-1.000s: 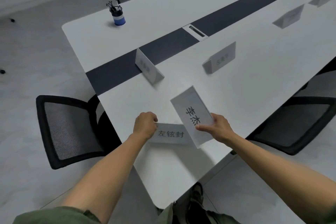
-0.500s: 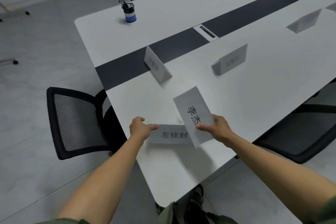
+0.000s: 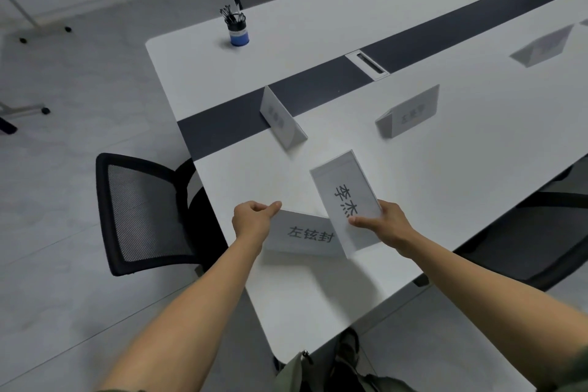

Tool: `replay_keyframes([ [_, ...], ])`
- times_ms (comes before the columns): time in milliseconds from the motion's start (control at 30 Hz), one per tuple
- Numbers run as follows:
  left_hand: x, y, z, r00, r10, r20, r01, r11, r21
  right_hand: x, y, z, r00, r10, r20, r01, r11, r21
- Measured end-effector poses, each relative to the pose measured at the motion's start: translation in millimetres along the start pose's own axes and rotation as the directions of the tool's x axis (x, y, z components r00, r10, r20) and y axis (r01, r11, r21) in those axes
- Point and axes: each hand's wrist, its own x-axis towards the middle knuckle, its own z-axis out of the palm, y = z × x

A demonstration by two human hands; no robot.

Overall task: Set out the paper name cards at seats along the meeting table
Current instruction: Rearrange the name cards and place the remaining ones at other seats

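**Left hand (image 3: 254, 219) eases off the 左铉封 card (image 3: 305, 234)**

A second ago it covered that card's left end. Now it sits beside it, fingers curled, thumb tip at the top corner, and we cannot tell whether it pinches. The card stands on the meeting table (image 3: 318, 289), likely placed. Just right of it, our right hand (image 3: 386, 223) pinches the 李杰 card (image 3: 345, 191), which overlaps it. Beyond it stands another tent card (image 3: 281, 119); to its left is a mesh chair (image 3: 143, 213).

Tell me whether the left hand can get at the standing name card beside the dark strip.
Probably yes: only bare tabletop lies between the left hand and that standing card. Its thumb touches a corner of the near card, so it must leave that first.
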Motion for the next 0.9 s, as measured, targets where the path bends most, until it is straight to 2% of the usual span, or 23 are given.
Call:
replay_keyframes([
  [133,-5,2,9,0.993,-0.067,0.095,0.076,0.992,-0.101,1,-4,-4,1.0,-0.015,0.016,0.015,1.0,-0.007],
  [367,-4,0,13,0.993,-0.113,0.017,0.114,0.973,-0.203,5,-2,-14,0.999,-0.006,0.052,0.007,1.0,-0.024],
  [533,-1,16,-3,0.994,-0.091,-0.052,0.072,0.954,-0.292,10,-24,-30,0.996,-0.055,0.071,0.057,0.998,-0.032],
  [733,6,51,-51,0.992,-0.045,-0.119,-0.004,0.924,-0.383,18,-84,-25,0.981,-0.171,0.09,0.176,0.983,-0.048],
  [900,17,65,-133,0.972,0.031,-0.234,-0.121,0.915,-0.385,16,-145,28,0.95,-0.277,0.145,0.297,0.945,-0.136],
])
